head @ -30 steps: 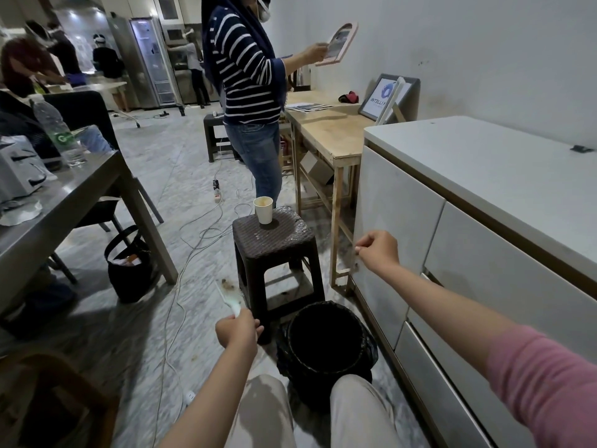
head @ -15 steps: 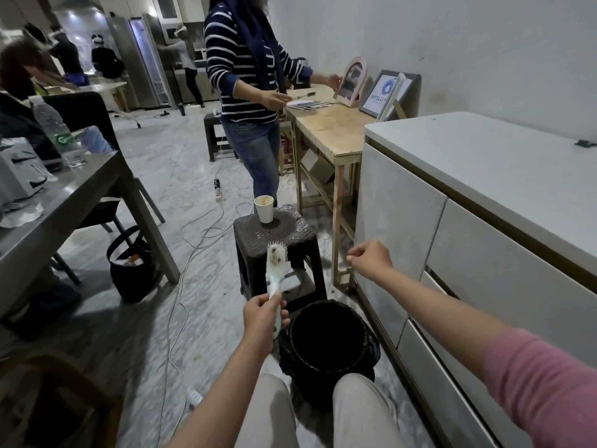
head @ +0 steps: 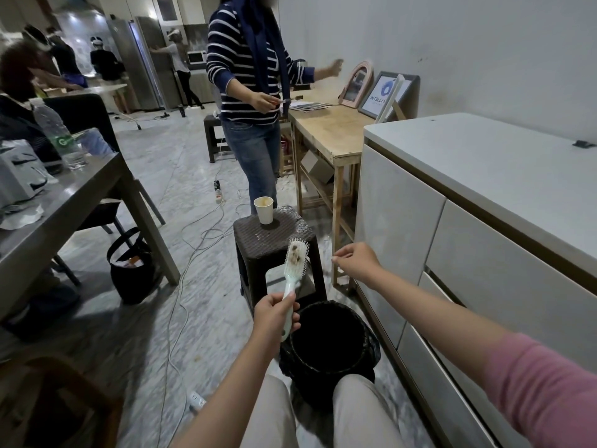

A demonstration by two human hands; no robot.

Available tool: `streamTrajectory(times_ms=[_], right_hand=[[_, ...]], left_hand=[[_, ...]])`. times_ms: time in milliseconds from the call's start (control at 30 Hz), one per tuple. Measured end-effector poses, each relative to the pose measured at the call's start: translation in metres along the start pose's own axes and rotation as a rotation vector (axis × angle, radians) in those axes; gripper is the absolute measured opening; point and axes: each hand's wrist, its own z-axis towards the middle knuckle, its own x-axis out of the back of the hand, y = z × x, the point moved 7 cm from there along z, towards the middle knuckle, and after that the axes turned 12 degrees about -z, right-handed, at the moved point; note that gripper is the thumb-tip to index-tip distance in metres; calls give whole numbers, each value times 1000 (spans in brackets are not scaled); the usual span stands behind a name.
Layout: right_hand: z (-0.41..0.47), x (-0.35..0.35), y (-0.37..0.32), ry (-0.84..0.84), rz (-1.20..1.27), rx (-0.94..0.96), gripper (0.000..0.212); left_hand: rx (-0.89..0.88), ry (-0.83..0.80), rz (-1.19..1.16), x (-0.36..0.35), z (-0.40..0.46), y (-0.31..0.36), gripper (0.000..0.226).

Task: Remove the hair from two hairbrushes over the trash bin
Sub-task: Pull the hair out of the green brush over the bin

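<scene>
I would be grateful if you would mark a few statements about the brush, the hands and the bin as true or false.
1. The left hand holds the hairbrush by its handle. True.
2. The hairbrush bristles are free of hair. False: brown clumps sit among the bristles.
3. The right hand is pulling hair from the brush. False: it is apart from the brush, off to its right.
4. The trash bin stands on the floor just in front of the knees. True.
5. The paper cup stands inside the trash bin. False: it stands on the dark stool.
</scene>
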Motion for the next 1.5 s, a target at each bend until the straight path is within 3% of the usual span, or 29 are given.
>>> streamTrajectory(times_ms=[67,200,300,600,867,1200,1500], right_hand=[[-3,-6,-7,-9,26,32,17],[-15,-19,-30,-37,80,92,50],[-21,-16,-38,74,80,19,65],[-14,-7,-38,62,337,-94,42],[-9,-4,-40,99,199,-34,12],[-9,-1,-43,172,-1,118,9],[-2,20,-29,259,-67,132,13]], left_hand=[[-22,4,26,-3,0,-1,15],[-70,-20,78,-14,-4,-3,12],[-136,-51,104,-24,-10,-3,10],[-209,-81,53,-22,-12,5,10],[-225,-63,87,-21,-13,7,10],[-98,4,5,-19,-11,1,8],[-82,97,-61,-7,-5,9,12]])
